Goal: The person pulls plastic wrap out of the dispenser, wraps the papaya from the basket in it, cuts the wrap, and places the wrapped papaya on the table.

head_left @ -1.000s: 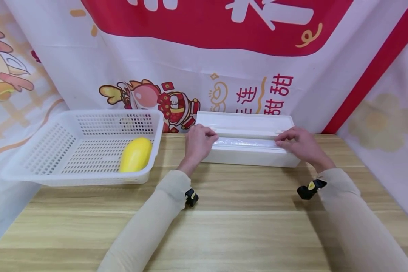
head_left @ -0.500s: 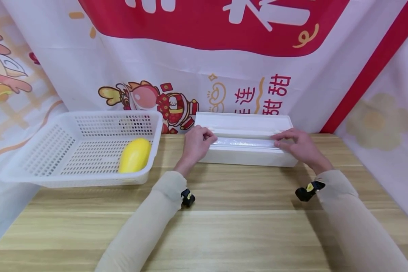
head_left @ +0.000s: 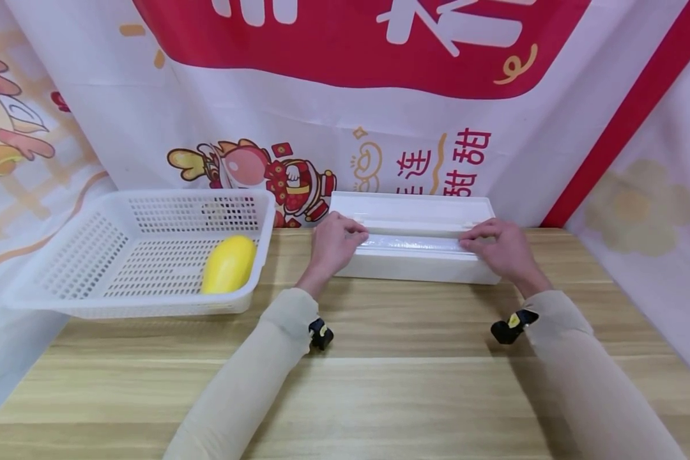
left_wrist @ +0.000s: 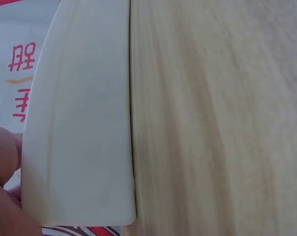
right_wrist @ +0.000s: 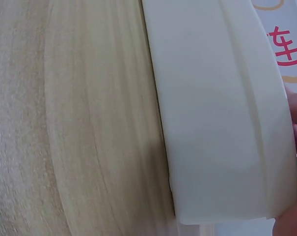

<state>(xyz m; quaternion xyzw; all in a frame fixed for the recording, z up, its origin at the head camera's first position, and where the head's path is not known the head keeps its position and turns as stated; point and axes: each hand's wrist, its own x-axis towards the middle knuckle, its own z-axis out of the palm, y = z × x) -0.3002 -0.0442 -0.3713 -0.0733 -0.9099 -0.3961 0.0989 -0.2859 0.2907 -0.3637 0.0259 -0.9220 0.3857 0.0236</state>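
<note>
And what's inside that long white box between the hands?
Shiny clear film lies lengthwise in the open box. The left hand and right hand cover its ends, and the box's bottom is hidden.

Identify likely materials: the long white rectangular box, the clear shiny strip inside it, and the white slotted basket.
Long white rectangular box: probably rigid plastic, smooth satin; even colour, rounded corners.
Clear shiny strip: likely plastic film, glossy; wrinkled highlights.
White slotted basket: likely moulded plastic, semi-matte; regular openings, rounded rim.
Exact plastics: can't tell.
</note>
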